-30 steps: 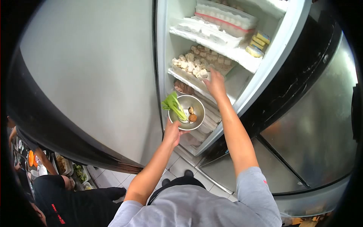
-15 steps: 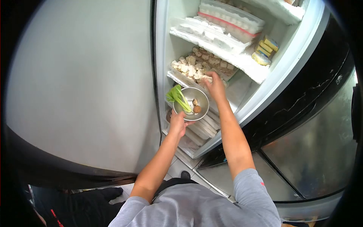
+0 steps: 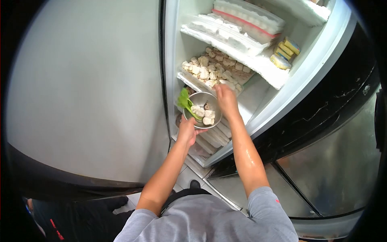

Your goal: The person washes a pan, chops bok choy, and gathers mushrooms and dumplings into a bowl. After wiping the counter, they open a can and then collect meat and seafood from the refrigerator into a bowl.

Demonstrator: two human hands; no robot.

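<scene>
My left hand (image 3: pixel 188 131) grips the near rim of a round metal bowl (image 3: pixel 219 105), holding it in front of the freezer shelves. Inside the bowl lie several pale dumplings (image 3: pixel 209 117), part of a brown mushroom (image 3: pixel 207 106) and a leafy green vegetable (image 3: pixel 184 99) whose leaves stick out over the left rim. Just off the bowl's right rim, my right hand (image 3: pixel 226 99) hovers near a tray of frozen dumplings (image 3: pixel 203 70). Its fingers look bent but are smeared by motion, so I cannot see whether anything is between them.
A frosty shelf (image 3: pixel 264 68) above the dumplings carries clear plastic containers (image 3: pixel 250 20) and yellow packets (image 3: pixel 284 52). Long wrapped packages (image 3: pixel 213 139) fill the level below. The freezer's grey door (image 3: pixel 88 88) stands at left. Another person in dark clothes (image 3: pixel 80 220) is at lower left.
Several dumplings now lie in the bowl, partly covering the mushrooms and the vegetable's stems. My right hand has come back from the tray towards the bowl. My left hand keeps its grip.
</scene>
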